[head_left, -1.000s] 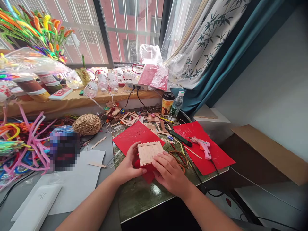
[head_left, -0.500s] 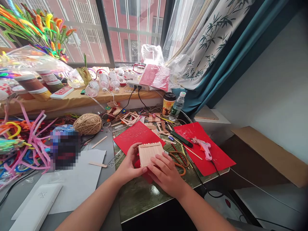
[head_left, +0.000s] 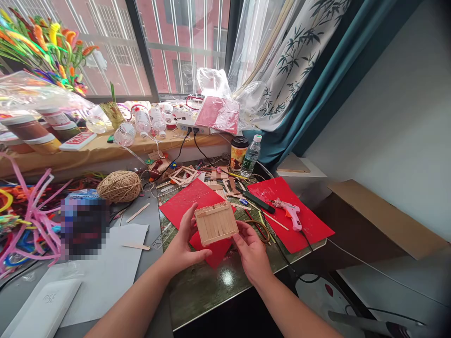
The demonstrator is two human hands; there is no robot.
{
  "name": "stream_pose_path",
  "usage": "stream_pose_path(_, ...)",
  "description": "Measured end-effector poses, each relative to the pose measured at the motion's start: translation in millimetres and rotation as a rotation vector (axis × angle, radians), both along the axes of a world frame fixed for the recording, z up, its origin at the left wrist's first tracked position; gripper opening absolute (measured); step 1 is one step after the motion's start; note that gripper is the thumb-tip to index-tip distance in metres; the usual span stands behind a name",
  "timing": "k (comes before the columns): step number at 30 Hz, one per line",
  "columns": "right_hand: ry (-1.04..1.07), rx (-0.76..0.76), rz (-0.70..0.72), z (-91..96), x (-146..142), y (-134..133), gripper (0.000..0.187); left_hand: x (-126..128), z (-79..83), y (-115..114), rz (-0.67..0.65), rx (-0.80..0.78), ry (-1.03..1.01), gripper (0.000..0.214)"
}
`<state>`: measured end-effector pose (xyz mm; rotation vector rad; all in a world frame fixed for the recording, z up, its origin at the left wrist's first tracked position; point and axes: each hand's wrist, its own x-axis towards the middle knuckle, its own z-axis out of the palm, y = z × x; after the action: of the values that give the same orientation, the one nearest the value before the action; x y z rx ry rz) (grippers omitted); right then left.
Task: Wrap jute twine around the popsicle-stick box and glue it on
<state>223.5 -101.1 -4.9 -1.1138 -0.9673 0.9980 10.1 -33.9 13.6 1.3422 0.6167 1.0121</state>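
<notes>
A square panel of glued wooden craft sticks [head_left: 215, 223] is lifted off the table and tilted toward me, with a piece of red paper [head_left: 211, 248] stuck behind it. My left hand [head_left: 184, 241] grips its left edge, fingers curled behind. My right hand [head_left: 251, 249] pinches its lower right corner. Under them lies a red sheet [head_left: 185, 197] on the green marbled table top [head_left: 207, 286].
Brown-handled scissors [head_left: 262, 230], a pink glue gun [head_left: 289, 213] on a second red sheet [head_left: 306, 225], a black knife [head_left: 257, 201], loose sticks, a twine ball [head_left: 119, 186], a cup [head_left: 238, 153], a water bottle [head_left: 251, 156], white paper [head_left: 102, 272], pipe cleaners [head_left: 24, 216] at left.
The stick panel was lying flat under both hands; now both hands have raised it and tipped its face toward me. My view has shifted slightly right.
</notes>
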Motion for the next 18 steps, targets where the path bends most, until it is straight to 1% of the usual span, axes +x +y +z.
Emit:
stream_pose_path(2,0.033,0.01,-0.021,-0.7,-2.1,0.8,0.042,1.6,-2.6,1.2,-0.028,-0.048,0.008,0.122)
stream_pose_path(7,0.044,0.071,0.032,-4.7,-7.6,3.4,0.062,1.1,-5.9,4.2,-0.035,-0.114,0.038,0.126)
stream_pose_path(10,0.001,0.073,0.015,-8.5,-7.2,5.4,0.06,-1.2,-2.7,5.2,-0.044,-0.12,0.056,0.123)
stream_pose_path(12,0.008,0.068,0.018,-10.3,-6.5,6.3,0.059,-2.5,-0.3,6.0,-0.054,-0.112,0.084,0.12)
stream_pose_path(16,0.144,0.01,0.048,-8.9,-7.4,6.2,0.055,-4.1,0.7,6.7,-0.055,-0.087,0.171,0.117)
stream_pose_path(18,0.204,-0.007,0.059,-6.8,-8.6,5.8,0.055,-4.1,-0.4,6.2,-0.038,-0.067,0.179,0.118)
